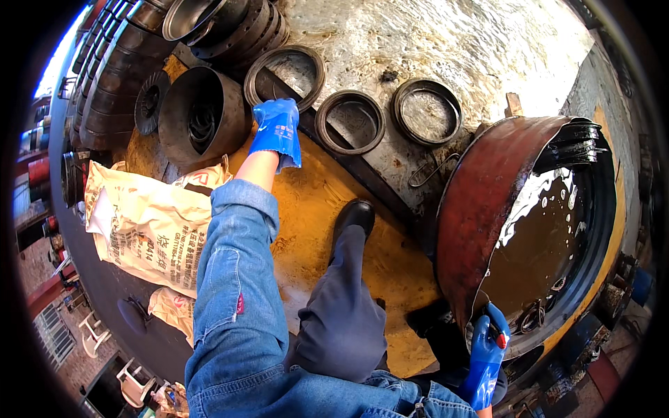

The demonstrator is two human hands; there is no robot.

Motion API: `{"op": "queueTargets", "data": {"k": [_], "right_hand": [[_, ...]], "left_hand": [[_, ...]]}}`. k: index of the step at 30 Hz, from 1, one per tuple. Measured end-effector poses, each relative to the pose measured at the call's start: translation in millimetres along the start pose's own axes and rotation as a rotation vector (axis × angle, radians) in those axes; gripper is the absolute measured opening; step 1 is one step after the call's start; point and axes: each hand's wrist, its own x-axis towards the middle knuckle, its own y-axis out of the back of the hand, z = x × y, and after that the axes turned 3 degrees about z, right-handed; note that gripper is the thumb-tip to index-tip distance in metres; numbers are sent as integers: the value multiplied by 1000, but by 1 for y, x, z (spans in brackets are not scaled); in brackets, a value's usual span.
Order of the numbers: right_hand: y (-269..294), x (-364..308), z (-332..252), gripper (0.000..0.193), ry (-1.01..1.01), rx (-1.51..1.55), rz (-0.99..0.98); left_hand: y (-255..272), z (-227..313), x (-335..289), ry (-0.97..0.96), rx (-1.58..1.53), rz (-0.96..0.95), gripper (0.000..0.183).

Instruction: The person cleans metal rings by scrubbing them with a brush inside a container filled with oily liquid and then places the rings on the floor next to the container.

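Note:
My left hand [276, 129], in a blue rubber glove, is closed at the near rim of a dark, greasy metal ring [320, 76]; the glove hides its fingertips. My right hand [488, 345], gloved the same way, is closed beside the near rim of a cut-down reddish drum [481, 188]. A thin curved wire [477, 301] rises from its fingers, and a small red spot shows there. Brown liquid [533, 258] with pale foam fills part of the drum. Two more round metal rings, one in the middle [350, 122] and one farther right [426, 111], lie past my left hand.
A wide metal pot-like cylinder [233, 118] and stacked dark round parts [244, 35] stand at left. A printed paper sack [150, 230] lies below them. A dark beam [369, 188] crosses the yellow floor [306, 202] by my boot [354, 214]. A bent wire hook [426, 174] lies near the drum.

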Motion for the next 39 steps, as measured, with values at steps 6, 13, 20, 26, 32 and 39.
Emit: {"op": "queueTargets", "data": {"k": [6, 13, 20, 26, 32, 39], "right_hand": [[0, 1, 5, 31, -8, 1, -4], [4, 1, 15, 32, -32, 24, -67], [3, -1, 14, 32, 19, 5, -41], [0, 0, 8, 29, -6, 33, -4], [1, 1, 10, 30, -29, 4, -17], [2, 1, 17, 32, -39, 4, -29]], "left_hand": [[-5, 6, -6, -65, 93, 113, 31], [11, -2, -14, -137, 137, 49, 33], [25, -8, -15, -114, 127, 13, 29], [4, -19, -9, -109, 186, 100, 22], [16, -17, -10, -154, 175, 39, 29], [2, -20, -18, -217, 218, 189, 27]]}}
